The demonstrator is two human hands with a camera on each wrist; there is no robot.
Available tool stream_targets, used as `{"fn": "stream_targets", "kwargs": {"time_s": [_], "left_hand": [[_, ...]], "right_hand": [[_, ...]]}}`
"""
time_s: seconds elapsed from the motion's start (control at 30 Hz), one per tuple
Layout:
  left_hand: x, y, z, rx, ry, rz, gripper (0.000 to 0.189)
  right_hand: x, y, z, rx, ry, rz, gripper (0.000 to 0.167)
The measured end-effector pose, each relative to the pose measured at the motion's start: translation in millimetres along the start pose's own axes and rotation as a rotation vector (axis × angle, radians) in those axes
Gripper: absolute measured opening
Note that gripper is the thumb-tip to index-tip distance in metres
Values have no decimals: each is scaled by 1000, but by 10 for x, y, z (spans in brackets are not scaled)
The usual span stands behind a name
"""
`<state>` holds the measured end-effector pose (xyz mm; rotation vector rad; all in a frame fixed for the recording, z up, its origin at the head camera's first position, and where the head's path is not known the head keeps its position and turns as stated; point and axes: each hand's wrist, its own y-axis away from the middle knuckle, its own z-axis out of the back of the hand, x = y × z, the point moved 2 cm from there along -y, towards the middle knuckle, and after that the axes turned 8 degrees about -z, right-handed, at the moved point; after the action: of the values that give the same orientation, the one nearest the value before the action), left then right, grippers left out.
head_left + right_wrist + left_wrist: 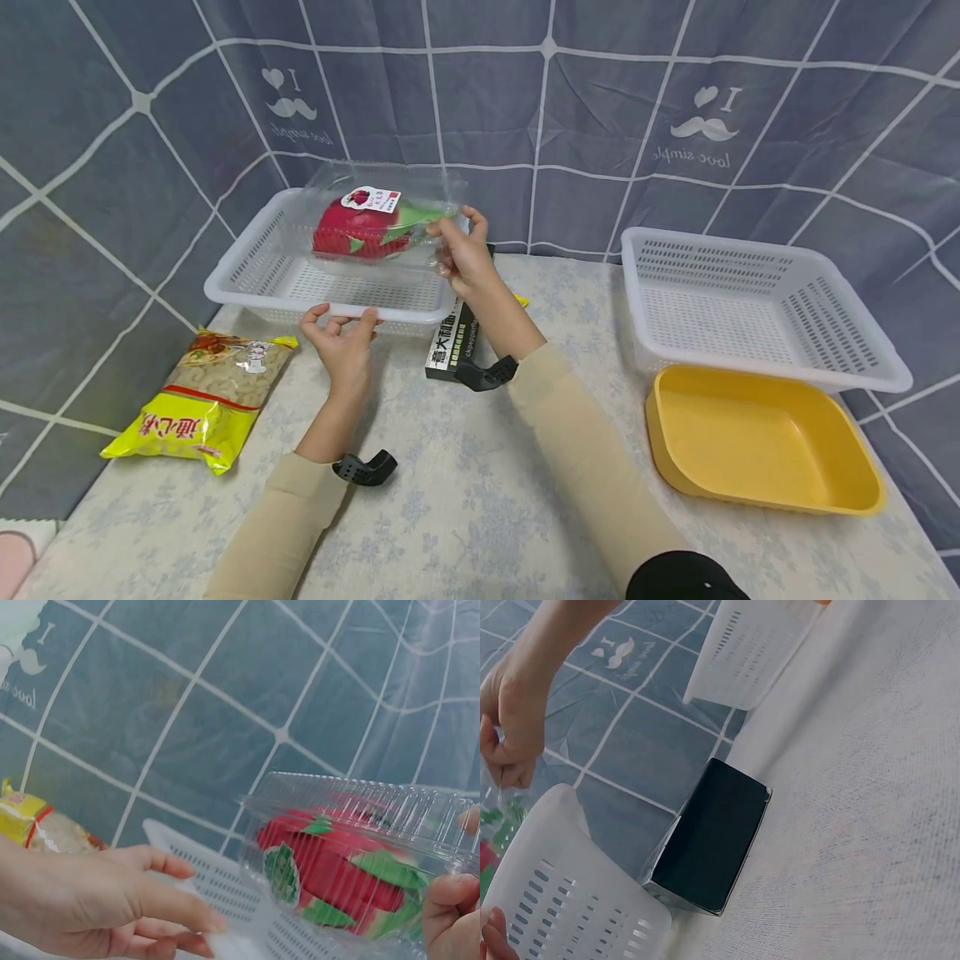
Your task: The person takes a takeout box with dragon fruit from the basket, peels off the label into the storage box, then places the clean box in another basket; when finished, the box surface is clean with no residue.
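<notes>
In the head view, my right hand (467, 254) pinches the right end of a clear plastic clamshell box (431, 179). Inside lies a red-and-green dragon fruit (356, 229), under a white label. The box is tilted above a white slotted basket (255, 287). My left hand (341, 342) is at the basket's front rim, its fingertips touching it and its fingers spread. In the right wrist view, the box (360, 791) hangs beside the basket, with my left hand (124, 904) in front.
A yellow pasta bag (206, 396) lies left of the basket. A dark box (453, 342) sits under its right side. At right stand a second white basket (708, 308) and a yellow tray (757, 442). A tiled-pattern curtain (487, 108) hangs behind.
</notes>
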<state>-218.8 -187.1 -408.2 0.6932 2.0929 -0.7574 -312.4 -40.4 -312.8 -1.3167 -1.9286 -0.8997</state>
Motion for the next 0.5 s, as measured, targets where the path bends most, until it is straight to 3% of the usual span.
{"fn": "stream_targets", "kwargs": {"time_s": [0.23, 0.5], "left_hand": [[0, 4, -11, -2, 4, 1, 52], [-15, -5, -21, -22, 3, 0, 52]], "right_hand": [[150, 192, 131, 4, -20, 25, 58], [272, 404, 260, 75, -107, 35, 54]]}}
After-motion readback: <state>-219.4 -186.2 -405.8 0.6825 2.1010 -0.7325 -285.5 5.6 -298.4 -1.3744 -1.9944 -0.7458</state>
